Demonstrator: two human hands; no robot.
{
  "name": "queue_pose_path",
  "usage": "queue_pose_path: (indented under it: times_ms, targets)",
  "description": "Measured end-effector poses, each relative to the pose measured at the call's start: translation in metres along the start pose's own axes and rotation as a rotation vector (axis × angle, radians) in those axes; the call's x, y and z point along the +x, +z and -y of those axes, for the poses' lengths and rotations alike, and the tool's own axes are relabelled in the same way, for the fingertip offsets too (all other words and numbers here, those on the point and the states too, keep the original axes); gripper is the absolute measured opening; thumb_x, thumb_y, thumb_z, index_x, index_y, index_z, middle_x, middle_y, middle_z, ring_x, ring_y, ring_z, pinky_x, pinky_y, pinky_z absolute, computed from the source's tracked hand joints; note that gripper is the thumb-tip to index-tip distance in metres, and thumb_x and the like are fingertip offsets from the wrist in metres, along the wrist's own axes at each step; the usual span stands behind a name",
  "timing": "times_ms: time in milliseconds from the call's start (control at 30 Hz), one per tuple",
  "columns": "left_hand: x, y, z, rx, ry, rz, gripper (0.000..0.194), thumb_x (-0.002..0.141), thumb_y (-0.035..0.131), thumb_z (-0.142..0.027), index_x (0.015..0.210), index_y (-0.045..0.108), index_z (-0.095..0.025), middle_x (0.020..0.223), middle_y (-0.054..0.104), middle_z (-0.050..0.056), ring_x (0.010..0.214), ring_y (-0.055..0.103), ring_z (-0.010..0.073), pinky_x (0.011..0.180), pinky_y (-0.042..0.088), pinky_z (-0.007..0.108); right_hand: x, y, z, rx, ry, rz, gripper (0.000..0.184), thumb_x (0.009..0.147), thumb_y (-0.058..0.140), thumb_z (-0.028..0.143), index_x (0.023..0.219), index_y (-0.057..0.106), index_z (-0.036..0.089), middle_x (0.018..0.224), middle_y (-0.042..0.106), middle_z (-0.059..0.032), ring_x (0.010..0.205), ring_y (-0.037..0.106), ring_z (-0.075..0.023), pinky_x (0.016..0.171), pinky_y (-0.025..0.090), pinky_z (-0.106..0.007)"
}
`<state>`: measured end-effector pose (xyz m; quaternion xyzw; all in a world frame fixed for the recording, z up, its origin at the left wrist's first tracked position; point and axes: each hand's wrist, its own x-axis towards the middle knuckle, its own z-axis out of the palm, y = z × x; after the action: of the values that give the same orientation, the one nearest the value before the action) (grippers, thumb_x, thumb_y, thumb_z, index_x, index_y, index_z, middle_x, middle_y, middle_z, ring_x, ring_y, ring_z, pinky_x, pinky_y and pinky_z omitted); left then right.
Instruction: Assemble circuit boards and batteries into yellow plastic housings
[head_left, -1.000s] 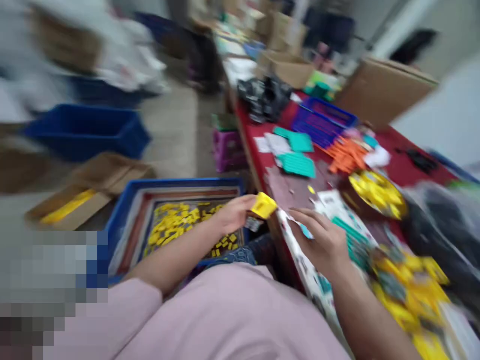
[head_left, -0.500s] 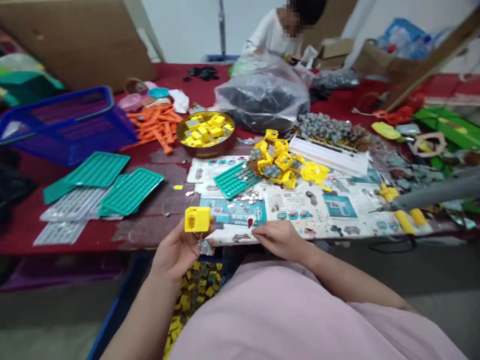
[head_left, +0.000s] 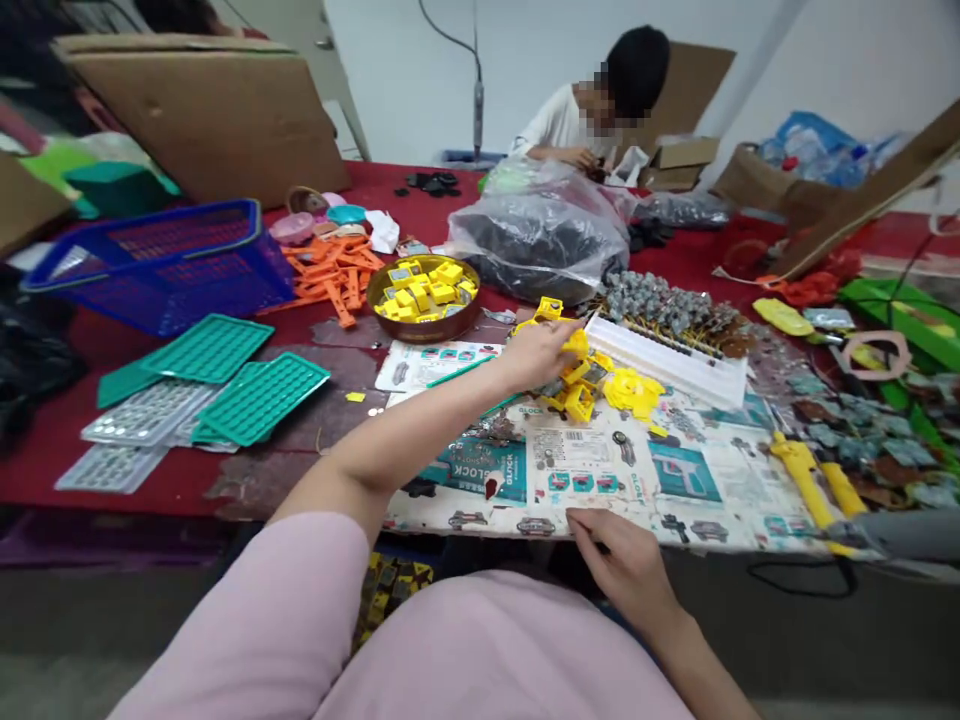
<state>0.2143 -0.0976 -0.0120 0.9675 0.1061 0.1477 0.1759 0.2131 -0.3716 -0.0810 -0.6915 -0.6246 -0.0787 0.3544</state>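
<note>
Reaching with left hand onto piled yellow parts, cannot tell if pinching any, with right hand loosely half-spread at surface edge; bowl left of left hand well filled, pile beneath not used up.

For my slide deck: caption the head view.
Left hand on piled yellow plastic housings, right hand at the edge of a printed sheet.

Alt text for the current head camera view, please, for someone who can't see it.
The left hand reaches onto a heap of yellow plastic parts on a red table, while the right hand is at the table's near edge. Around them are teal trays, a bowl of yellow pieces and a blue basket; another person sits opposite.
</note>
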Motion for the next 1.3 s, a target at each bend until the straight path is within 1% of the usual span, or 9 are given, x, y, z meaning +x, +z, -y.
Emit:
queue_pose_path:
  times_ms: [100, 167, 267, 333, 500, 767, 967, 1133, 1300]
  targets:
    - [-0.002, 0.014, 0.002, 0.067, 0.01, -0.025, 0.057, 0.094, 0.057, -0.034, 0.147, 0.044, -0.016, 0.154, 0.045, 0.018, 0.142, 0.043, 0.0339, 0.118, 0.025, 0.056, -0.003, -0.005, -0.013, 0.001, -0.034, -0.014, 0.011, 0.094, 0.056, 0.014, 0.099, 0.065, 0.019, 0.084, 0.076, -0.0014, 0.073, 0.074, -0.0119, 0.07, 0.059, -0.021]
    - [-0.011, 0.011, 0.013, 0.095, -0.008, -0.072, 0.055, 0.096, 0.052, -0.036, 0.147, 0.045, -0.017, 0.156, 0.044, 0.015, 0.144, 0.04, 0.0288, 0.12, 0.025, 0.049, -0.005, -0.008, -0.023, 0.001, -0.057, -0.032, 0.012, 0.094, 0.057, 0.013, 0.101, 0.065, 0.019, 0.083, 0.076, -0.0013, 0.074, 0.074, -0.0116, 0.07, 0.058, -0.02]
    - [-0.022, -0.011, 0.046, 0.154, -0.169, -0.086, 0.047, 0.097, 0.049, -0.035, 0.141, 0.053, -0.02, 0.148, 0.054, 0.008, 0.137, 0.046, 0.0201, 0.117, 0.029, 0.035, -0.008, -0.012, -0.04, -0.051, -0.083, -0.105, 0.014, 0.092, 0.06, 0.012, 0.103, 0.065, 0.019, 0.084, 0.076, -0.0016, 0.074, 0.073, -0.0125, 0.071, 0.058, -0.021]
    - [-0.021, -0.031, 0.078, 0.198, -0.303, -0.076, 0.04, 0.096, 0.049, -0.03, 0.132, 0.061, -0.019, 0.138, 0.062, 0.008, 0.13, 0.051, 0.0215, 0.113, 0.033, 0.034, -0.012, -0.012, -0.05, -0.101, -0.068, -0.168, 0.014, 0.091, 0.061, 0.013, 0.103, 0.066, 0.019, 0.086, 0.075, -0.0031, 0.076, 0.073, -0.0139, 0.073, 0.059, -0.024]
    - [0.01, -0.065, 0.154, 0.297, -0.659, -0.084, 0.041, 0.092, 0.055, -0.029, 0.128, 0.062, -0.012, 0.132, 0.064, 0.016, 0.124, 0.054, 0.0316, 0.104, 0.04, 0.042, -0.022, -0.004, -0.066, -0.179, -0.008, -0.207, 0.018, 0.094, 0.057, 0.017, 0.11, 0.066, 0.015, 0.101, 0.072, -0.0109, 0.091, 0.071, -0.0192, 0.083, 0.057, -0.032]
    - [0.063, -0.048, 0.203, 0.285, -0.87, -0.094, 0.059, 0.093, 0.056, -0.037, 0.141, 0.044, -0.005, 0.135, 0.06, 0.026, 0.127, 0.054, 0.0377, 0.106, 0.038, 0.053, -0.016, 0.003, -0.068, -0.219, -0.075, -0.177, 0.016, 0.094, 0.056, 0.015, 0.107, 0.065, 0.013, 0.092, 0.074, -0.0088, 0.083, 0.071, -0.0163, 0.08, 0.056, -0.03]
    - [0.031, -0.063, 0.188, 0.301, -0.645, -0.176, 0.076, 0.089, 0.057, -0.03, 0.155, 0.023, -0.013, 0.145, 0.054, 0.018, 0.136, 0.049, 0.0285, 0.117, 0.029, 0.04, -0.015, 0.004, -0.067, -0.242, -0.091, -0.212, 0.015, 0.092, 0.06, 0.012, 0.104, 0.066, 0.014, 0.09, 0.075, -0.007, 0.081, 0.071, -0.0162, 0.077, 0.056, -0.032]
    - [-0.021, -0.065, 0.133, 0.265, -0.182, -0.385, 0.072, 0.087, 0.054, -0.03, 0.152, 0.03, -0.01, 0.141, 0.058, 0.017, 0.135, 0.049, 0.0267, 0.12, 0.028, 0.042, -0.017, 0.004, -0.067, -0.228, -0.087, -0.206, 0.018, 0.09, 0.062, 0.01, 0.106, 0.066, 0.013, 0.093, 0.074, -0.0082, 0.085, 0.07, -0.0171, 0.082, 0.055, -0.033]
    - [-0.073, -0.046, 0.07, 0.079, 0.261, -0.609, 0.082, 0.084, 0.065, -0.03, 0.155, 0.023, -0.022, 0.128, 0.067, 0.011, 0.117, 0.063, 0.0254, 0.105, 0.047, 0.045, -0.017, 0.005, -0.067, -0.254, -0.096, -0.238, 0.023, 0.083, 0.07, 0.005, 0.105, 0.068, 0.012, 0.093, 0.074, -0.0086, 0.085, 0.069, -0.0178, 0.082, 0.055, -0.033]
